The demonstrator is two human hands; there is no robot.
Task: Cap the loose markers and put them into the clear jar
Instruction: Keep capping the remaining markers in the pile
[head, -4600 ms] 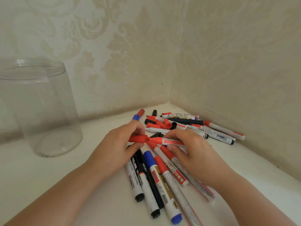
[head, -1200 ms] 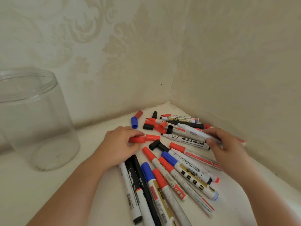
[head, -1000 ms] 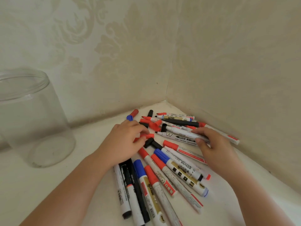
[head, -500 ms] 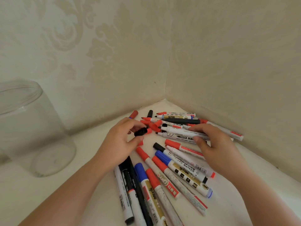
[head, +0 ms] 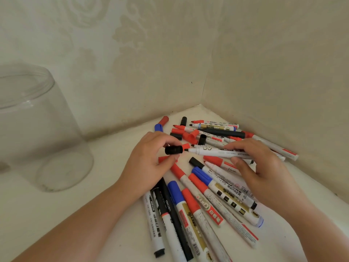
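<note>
Two hands meet: left hand [head: 145, 163] pinches black cap [head: 173, 149], right hand [head: 262, 171] marker [head: 217, 152].

Soft, even, warmish light — no glare, only faint shadows under the forearms. The centre is fairly sharp; the clear jar [head: 37, 129] at the left edge looks smeared and bowed by wide-angle distortion.

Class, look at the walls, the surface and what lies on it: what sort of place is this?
Probably a room corner in a home, not a workshop: two patterned wallpapered walls meet over a white tabletop, which bears a heap of whiteboard markers and a clear jar.
</note>
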